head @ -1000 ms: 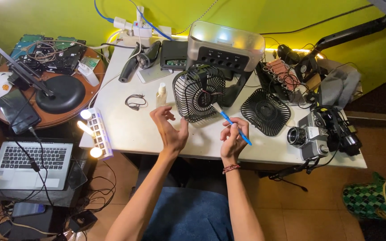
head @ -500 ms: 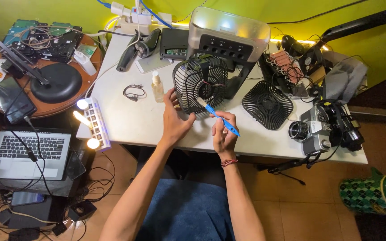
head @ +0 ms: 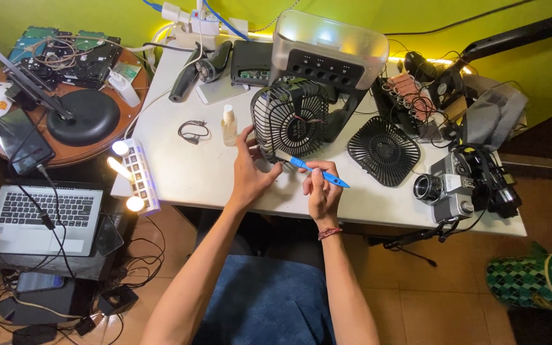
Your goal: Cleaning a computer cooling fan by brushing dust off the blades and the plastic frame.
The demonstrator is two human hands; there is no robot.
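A small black desk fan (head: 292, 118) stands on the white table (head: 186, 176), its rear grille facing me. My left hand (head: 249, 171) rests against the lower left rim of that grille, fingers spread along it. My right hand (head: 322, 190) holds a blue screwdriver (head: 317, 171) like a pen, its tip pointing at the bottom edge of the fan. The fan's detached front grille (head: 383, 150) lies flat on the table to the right.
A small clear bottle (head: 229, 124) and a black cable loop (head: 191, 131) lie left of the fan. A grey boxy device (head: 327, 48) stands behind it. Cameras (head: 445, 188) sit at the right edge. A lit power strip (head: 137, 174), a laptop (head: 43, 217) and a round side table (head: 65, 137) are at left.
Both hands moved forward to the fan. My left hand went from hovering over the table to gripping the grille rim, and the screwdriver tip came up to the fan's base.
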